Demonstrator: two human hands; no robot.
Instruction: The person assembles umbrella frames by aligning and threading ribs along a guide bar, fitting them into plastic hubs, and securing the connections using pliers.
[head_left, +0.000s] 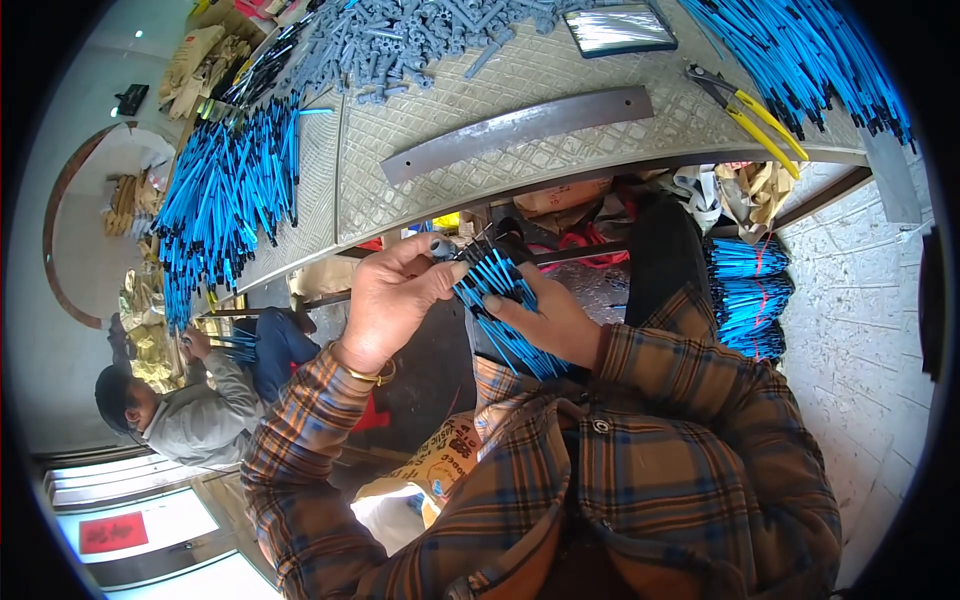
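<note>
While both hands work just below the table edge, a bundle of blue sticks fans between them.
Right hand wraps the bundle to steady it — left hand pinches a small grey tube at the tips.

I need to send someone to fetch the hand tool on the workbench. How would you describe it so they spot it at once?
Start at the quilted grey workbench and go to its right end, beside the big heap of blue-and-black rods. There lie the pliers, near the bench edge. Their bright yellow handles set them apart from everything blue or grey around them.
</note>
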